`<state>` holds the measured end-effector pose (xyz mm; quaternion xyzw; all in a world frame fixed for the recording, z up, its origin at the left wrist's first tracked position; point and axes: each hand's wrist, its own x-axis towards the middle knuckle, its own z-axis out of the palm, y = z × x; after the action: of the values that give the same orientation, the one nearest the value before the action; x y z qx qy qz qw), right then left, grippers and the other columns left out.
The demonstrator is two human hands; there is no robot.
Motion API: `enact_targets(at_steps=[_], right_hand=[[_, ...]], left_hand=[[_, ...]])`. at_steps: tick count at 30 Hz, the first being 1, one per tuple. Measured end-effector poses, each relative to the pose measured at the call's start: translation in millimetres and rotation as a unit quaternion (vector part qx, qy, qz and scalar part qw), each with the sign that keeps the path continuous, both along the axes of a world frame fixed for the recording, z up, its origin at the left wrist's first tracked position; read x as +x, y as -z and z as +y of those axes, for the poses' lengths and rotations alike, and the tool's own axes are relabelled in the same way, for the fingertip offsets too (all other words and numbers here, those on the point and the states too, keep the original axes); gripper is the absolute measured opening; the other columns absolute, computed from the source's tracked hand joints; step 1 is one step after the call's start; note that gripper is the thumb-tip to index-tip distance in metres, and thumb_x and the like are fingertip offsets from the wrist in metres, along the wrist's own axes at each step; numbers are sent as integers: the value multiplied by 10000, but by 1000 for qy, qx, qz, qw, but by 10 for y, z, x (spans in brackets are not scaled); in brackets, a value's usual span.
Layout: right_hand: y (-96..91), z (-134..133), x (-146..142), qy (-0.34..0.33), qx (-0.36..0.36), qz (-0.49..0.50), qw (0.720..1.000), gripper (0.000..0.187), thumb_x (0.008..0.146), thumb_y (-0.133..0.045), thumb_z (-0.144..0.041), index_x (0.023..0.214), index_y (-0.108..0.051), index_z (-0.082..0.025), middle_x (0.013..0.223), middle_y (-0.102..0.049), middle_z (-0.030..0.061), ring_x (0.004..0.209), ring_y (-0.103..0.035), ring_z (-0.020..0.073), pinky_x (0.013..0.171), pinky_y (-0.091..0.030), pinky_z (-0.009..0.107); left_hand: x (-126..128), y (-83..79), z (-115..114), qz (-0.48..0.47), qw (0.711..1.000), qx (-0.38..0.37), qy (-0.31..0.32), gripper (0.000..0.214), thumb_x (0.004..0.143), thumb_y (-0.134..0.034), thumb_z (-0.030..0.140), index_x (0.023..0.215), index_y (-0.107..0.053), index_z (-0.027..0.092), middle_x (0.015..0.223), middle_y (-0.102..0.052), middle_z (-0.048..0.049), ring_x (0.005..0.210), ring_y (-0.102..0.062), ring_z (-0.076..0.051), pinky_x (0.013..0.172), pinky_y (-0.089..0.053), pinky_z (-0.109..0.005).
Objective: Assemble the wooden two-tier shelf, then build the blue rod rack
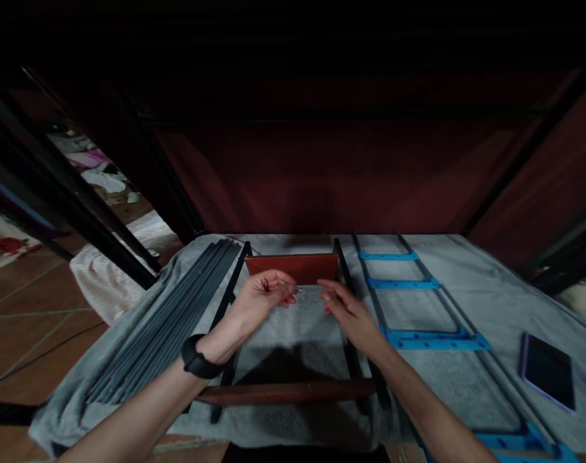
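My left hand [266, 292], with a black band on its wrist, pinches a small shiny metal piece [299, 289], which looks like a screw or bolt. Its fingers are curled round it. Just to the right, my right hand [344, 308] is raised with thumb and fingers drawn together; whether anything sits between them is too small to make out. Below both hands lies a dark frame with black side rails [347, 273], a reddish-brown board [317, 262] at its far end and a reddish-brown crosspiece [293, 392] at its near end.
A bundle of grey rods [177, 308] lies left of the frame on the grey cloth [442, 386]. To the right are grey rods joined by blue perforated strips [437, 341]. A phone [548, 371] rests at the far right. Dark posts [129, 251] and a maroon panel [322, 180] stand around.
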<state>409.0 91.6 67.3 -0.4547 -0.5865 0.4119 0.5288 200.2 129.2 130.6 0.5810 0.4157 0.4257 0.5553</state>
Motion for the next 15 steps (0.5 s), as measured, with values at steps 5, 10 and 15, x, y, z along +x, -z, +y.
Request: enact_targets(at_steps=[5,10,15], right_hand=[[32,-45,64,37,-17,69,997,309,882,-608,-532,1048,-701,-289,760,-664,-7,660,-616,160,629,-527,289],[99,17,295,55,-18,134,989,255,814,-693,-503,855,-672,-252,663,-625,-34,564,-571,134,572,-488,269],[228,314,692,121,-27,169,978,265,752,-728,-459,879,-685,-231,737,-663,-13,636,-605,137,625,-522,278]], left_hand=[[599,131,-40,0,997,10,83,213,738,-780,352,792,-693,165,665,-672,-19,611,-605,-128,595,-480,-237],[909,235,39,17,995,29,96,210,771,-753,356,837,-679,172,712,-670,-17,645,-614,-132,604,-481,-236],[1013,363,442,97,981,161,46,257,843,-679,341,1059,-655,203,1005,-706,-54,918,-665,-185,826,-534,-303]])
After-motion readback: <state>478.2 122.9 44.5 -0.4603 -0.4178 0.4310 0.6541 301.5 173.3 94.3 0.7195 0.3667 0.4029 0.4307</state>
